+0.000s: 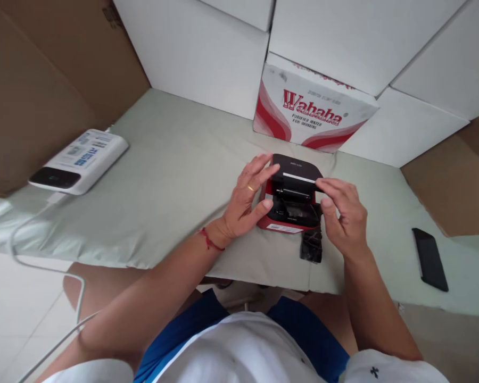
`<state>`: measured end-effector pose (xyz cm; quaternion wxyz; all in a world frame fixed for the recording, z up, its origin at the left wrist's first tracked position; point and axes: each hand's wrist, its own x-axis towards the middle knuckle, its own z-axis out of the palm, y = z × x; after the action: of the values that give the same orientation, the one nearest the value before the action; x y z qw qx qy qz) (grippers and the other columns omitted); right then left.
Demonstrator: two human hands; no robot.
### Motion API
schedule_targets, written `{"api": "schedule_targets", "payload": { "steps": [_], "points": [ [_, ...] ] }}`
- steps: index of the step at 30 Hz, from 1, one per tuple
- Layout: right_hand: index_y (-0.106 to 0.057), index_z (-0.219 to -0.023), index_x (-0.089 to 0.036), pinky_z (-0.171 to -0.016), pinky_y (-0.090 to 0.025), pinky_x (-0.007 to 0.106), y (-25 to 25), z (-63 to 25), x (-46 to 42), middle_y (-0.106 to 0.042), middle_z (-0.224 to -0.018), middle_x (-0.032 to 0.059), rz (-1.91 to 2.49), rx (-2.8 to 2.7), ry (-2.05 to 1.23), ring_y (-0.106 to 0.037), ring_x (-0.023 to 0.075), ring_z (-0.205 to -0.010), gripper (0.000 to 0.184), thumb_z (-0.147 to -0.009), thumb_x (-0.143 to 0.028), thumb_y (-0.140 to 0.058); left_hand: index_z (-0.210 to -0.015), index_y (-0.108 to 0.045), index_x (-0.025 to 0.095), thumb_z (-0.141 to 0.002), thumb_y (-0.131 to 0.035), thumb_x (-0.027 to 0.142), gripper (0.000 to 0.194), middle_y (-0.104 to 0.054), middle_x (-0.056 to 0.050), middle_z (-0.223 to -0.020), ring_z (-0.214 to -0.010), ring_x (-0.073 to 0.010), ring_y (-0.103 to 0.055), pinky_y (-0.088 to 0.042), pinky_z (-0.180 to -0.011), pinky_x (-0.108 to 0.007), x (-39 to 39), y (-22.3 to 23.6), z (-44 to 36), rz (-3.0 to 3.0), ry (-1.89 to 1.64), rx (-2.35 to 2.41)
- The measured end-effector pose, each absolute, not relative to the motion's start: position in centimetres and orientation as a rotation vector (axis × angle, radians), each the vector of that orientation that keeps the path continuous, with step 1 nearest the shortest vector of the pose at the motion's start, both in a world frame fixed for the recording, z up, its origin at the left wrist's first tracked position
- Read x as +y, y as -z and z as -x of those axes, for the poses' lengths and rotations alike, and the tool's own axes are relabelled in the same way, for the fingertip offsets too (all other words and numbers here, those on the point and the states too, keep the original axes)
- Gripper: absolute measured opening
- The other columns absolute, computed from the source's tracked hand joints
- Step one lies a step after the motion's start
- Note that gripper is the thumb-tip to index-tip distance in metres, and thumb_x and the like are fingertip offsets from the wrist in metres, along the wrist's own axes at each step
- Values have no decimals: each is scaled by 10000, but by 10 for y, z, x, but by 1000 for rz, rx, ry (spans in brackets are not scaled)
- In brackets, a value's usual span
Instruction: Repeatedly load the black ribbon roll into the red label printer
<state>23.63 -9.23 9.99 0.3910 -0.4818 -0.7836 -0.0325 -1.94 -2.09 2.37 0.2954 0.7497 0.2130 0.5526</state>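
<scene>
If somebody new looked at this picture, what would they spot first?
Probably the big red word "Wahaha" on the white and red carton at the back of the table. Next, maybe the small black-and-red box in front of it, between the left hand and the right hand. Then perhaps the white gadget with a cable, over on the left.

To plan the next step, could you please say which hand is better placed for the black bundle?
Probably the right hand: it is nearer the black bundle, while the left hand is mostly left of the device.
</scene>
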Motion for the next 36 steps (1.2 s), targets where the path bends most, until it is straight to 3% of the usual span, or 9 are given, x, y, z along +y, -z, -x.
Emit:
{"api": "schedule_targets", "payload": {
  "steps": [5, 14, 20, 23, 25, 27, 30, 33, 36],
  "points": [
    [-844, -1284, -283, -1145, -585, 580, -83, -240, -104, -852, -1268, 101, 1229, -1972, -17, -787, 285, -1205, 417, -1165, -381, -456, -1310, -799, 318, -1161, -374, 532, 499, -841, -55, -1350, -1501, -302, -660, -280, -1389, -600, -33, -31, 19, -2071, -1541, 672],
    [-884, -1186, -333, -1111, -614, 575, -69, -233, -102, -876, -1172, 62, 1226, -1808, -89, -803, 267, -1141, 386, -1151, -327, -501, -1108, -862, 314, -1172, -371, 433, 509, -880, -39, -1208, -1247, -276, -783, -504, -1168, -563, -30, -28, 12, -1934, -1602, 718],
    [-870, -1173, -306, -1125, -590, 571, -63, -237, -101, -865, -1177, 72, 1208, -1795, -124, -787, 270, -1139, 312, -1129, -336, -562, -1157, -819, 301, -1079, -600, 399, 251, -862, -69, -1244, -1248, -301, -763, -548, -1140, -583, -23, -27, 19, -1970, -1508, 616],
    [-798, -1338, -286, -1184, -542, 599, -63, -237, -105, -827, -1277, 103, 1200, -1882, -95, -744, 299, -1218, 317, -1098, -408, -631, -1180, -799, 317, -1033, -681, 366, 195, -843, -62, -1255, -1303, -302, -725, -503, -1222, -588, -20, -24, 19, -1894, -1480, 542],
    [-695, -1501, -292, -1146, -553, 583, -66, -232, -109, -799, -1335, 117, 1249, -1890, -30, -707, 319, -1266, 453, -1072, -434, -673, -1260, -773, 330, -994, -725, 437, 290, -793, -65, -1368, -1430, -322, -648, -426, -1310, -598, -17, -19, 16, -1757, -1458, 541],
    [-627, -1575, -310, -1092, -562, 549, -71, -223, -112, -793, -1341, 114, 1307, -1863, 82, -693, 323, -1263, 541, -1052, -418, -713, -1464, -661, 360, -927, -765, 522, 570, -629, -59, -1634, -1625, -349, -473, -294, -1400, -612, -13, -12, 11, -1567, -1410, 566],
    [-731, -1427, -332, -1024, -552, 509, -82, -209, -117, -812, -1257, 89, 1355, -1845, 268, -726, 300, -1152, 384, -1044, -356, -735, -1696, -355, 423, -832, -791, 534, 975, -278, -16, -1884, -1782, -355, -175, -140, -1451, -612, -8, -4, 4, -1351, -1269, 542],
    [-824, -1167, -351, -927, -543, 477, -93, -199, -119, -834, -1135, 43, 1366, -1878, 342, -754, 252, -995, 181, -1048, -273, -711, -1728, -229, 447, -793, -762, 476, 1076, -218, 0, -1899, -1799, -323, -115, -109, -1467, -580, -5, 2, -1, -1259, -1180, 483],
    [-824, -1119, -348, -862, -528, 451, -98, -196, -123, -848, -1087, 18, 1303, -1924, 347, -760, 221, -922, 220, -1034, -182, -707, -1682, -250, 455, -754, -753, 406, 1056, -258, 8, -1869, -1791, -306, -132, -97, -1474, -559, -6, 4, -5, -1188, -1176, 470]
  ]
}}
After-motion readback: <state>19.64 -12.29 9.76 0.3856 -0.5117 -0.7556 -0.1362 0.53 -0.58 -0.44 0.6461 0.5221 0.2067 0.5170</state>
